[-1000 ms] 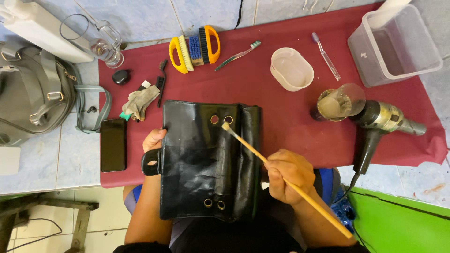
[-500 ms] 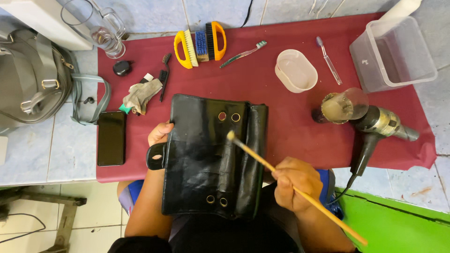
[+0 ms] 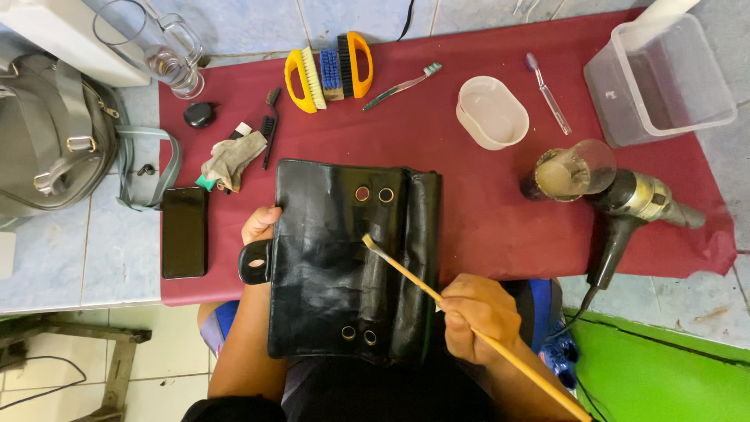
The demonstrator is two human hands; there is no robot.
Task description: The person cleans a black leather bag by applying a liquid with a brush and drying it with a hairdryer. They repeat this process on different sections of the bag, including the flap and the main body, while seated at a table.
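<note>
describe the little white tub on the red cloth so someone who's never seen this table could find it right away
Start at the dark red cloth covering the work surface and look toward its far edge, right of the black leather bag. The white oval tub sits between a green-handled toothbrush and a clear-handled toothbrush. Unlike the big clear square container further right, it is small, opaque and rounded.

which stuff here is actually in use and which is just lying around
In use:
black leather bag
long paintbrush in right hand
left hand steadying the bag

Lying about:
phone
hair dryer
scrub brushes
green toothbrush
white cup
clear tub
</note>
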